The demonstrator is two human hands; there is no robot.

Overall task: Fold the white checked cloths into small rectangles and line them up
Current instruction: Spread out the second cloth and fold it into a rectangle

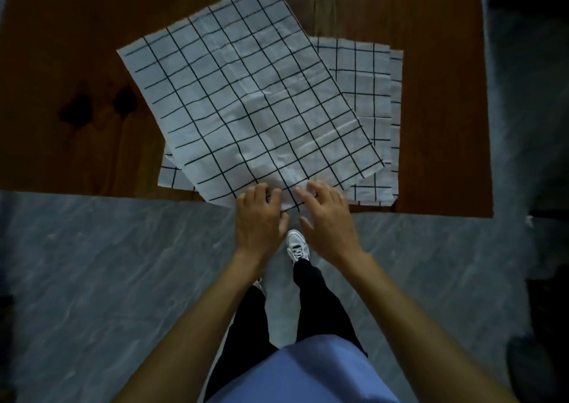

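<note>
A white checked cloth (243, 95) lies spread out and turned at an angle on the brown wooden table (77, 64). Beneath it lies a second checked cloth (369, 88), square to the table, showing at the right and at the lower left. Both hands are at the top cloth's near corner by the table's front edge. My left hand (260, 218) has its fingers curled on the cloth's edge. My right hand (326, 218) rests its spread fingers on the same corner. Whether either hand pinches the fabric cannot be told.
The table's front edge (123, 196) runs across the view just beyond my hands; its right edge (489, 125) is near the lower cloth. Grey marble floor (107, 279) lies below, with my legs and a white shoe (297, 245).
</note>
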